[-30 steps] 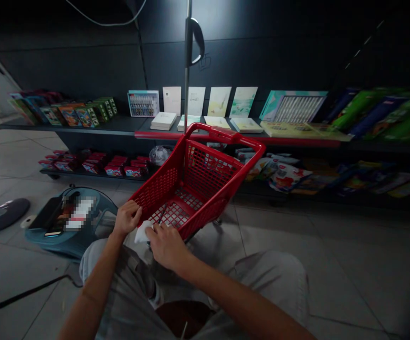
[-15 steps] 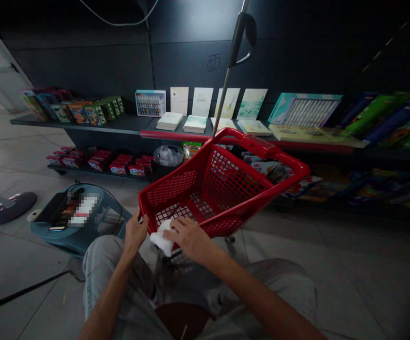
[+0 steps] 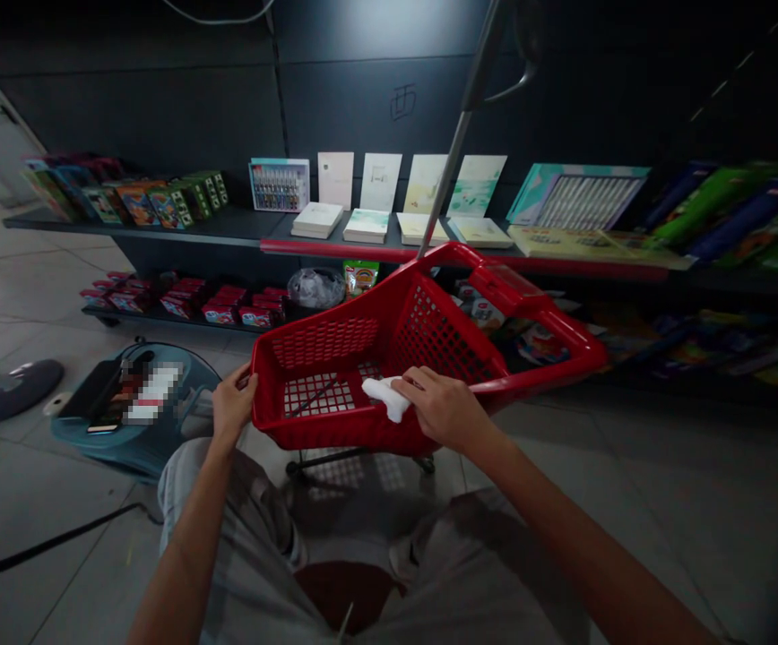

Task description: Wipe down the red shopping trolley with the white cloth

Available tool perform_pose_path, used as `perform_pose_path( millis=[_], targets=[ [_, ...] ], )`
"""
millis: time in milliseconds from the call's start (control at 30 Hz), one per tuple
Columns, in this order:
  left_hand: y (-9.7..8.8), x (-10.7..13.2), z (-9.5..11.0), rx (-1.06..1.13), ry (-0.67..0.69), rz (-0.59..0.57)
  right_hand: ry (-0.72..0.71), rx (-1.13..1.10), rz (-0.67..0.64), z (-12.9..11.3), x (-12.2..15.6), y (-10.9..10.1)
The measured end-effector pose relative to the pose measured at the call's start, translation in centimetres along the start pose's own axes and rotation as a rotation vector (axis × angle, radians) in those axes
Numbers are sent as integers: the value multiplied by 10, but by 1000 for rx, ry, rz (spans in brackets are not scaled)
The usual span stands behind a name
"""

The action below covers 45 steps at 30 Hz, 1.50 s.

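Note:
A red plastic shopping cart (image 3: pixel 335 336) with grid-patterned walls stands in front of my knees, its handle toward the right. At its left end, my left hand (image 3: pixel 233 408) grips the rim, the fingertips curled over the edge. My right hand (image 3: pixel 444 408) is closed on a white cloth (image 3: pixel 387 394) and presses it against the near rim, around the middle of that side. Part of the cloth hangs out past the fingers. The palm side of my right hand is hidden.
Behind the cart runs a dark shelf (image 3: pixel 228 231) with books (image 3: pixel 366 224) and boxed goods. A blue-green stool (image 3: pixel 80 430) bearing small items stands at left, near a round stand base (image 3: pixel 16 390). A metal pole (image 3: pixel 453 152) rises behind the cart.
My right hand has slid the white cloth rightward along the near rim. The cart has turned slightly, its near side now more level across the view. My left hand has shifted left with its end.

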<state>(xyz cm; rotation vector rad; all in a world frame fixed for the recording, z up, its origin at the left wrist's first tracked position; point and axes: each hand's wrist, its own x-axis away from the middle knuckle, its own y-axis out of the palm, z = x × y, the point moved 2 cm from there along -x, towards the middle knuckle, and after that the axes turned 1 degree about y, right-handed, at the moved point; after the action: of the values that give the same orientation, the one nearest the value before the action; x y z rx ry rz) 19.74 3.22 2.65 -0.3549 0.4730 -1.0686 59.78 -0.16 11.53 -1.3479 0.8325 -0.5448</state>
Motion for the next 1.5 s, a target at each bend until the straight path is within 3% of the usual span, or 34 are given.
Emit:
perform_pose_path(
  millis=[133,200,267,367,467,567,667,833,933,1000,1133,1233,1367,1500],
  targets=[
    [2,27,21,-180,72,90,21,-27,9,-7,-7,3],
    [10,54,37,-278,269,114,2,-60,13,-15,-13,5],
    [23,83,47,-364,455,58,-39,-125,14,-31,-20,9],
    [37,105,51,-519,583,115,-84,-233,0,-67,-36,21],
    [42,100,47,-617,604,172,-107,-263,-12,-101,-55,34],
    [40,88,42,-634,606,188,-115,-255,-16,-114,-67,39],
    [39,84,39,-632,606,207,-87,-234,-50,-94,-62,33],
    [39,86,38,-593,631,251,-32,-164,-78,-33,-34,12],
    [41,85,37,-558,625,251,-51,-178,-62,-19,-25,9],
    [42,83,36,-548,617,247,-105,-221,-22,-27,-28,14],
    [45,80,32,-570,602,235,-254,-309,37,-74,-48,25],
    [43,78,31,-566,624,200,-236,-376,-6,-99,-63,19],
    [41,76,32,-565,657,215,-54,-393,-150,-96,-72,3],
    [42,76,32,-575,651,253,14,-285,-215,-81,-73,0]
  ],
)
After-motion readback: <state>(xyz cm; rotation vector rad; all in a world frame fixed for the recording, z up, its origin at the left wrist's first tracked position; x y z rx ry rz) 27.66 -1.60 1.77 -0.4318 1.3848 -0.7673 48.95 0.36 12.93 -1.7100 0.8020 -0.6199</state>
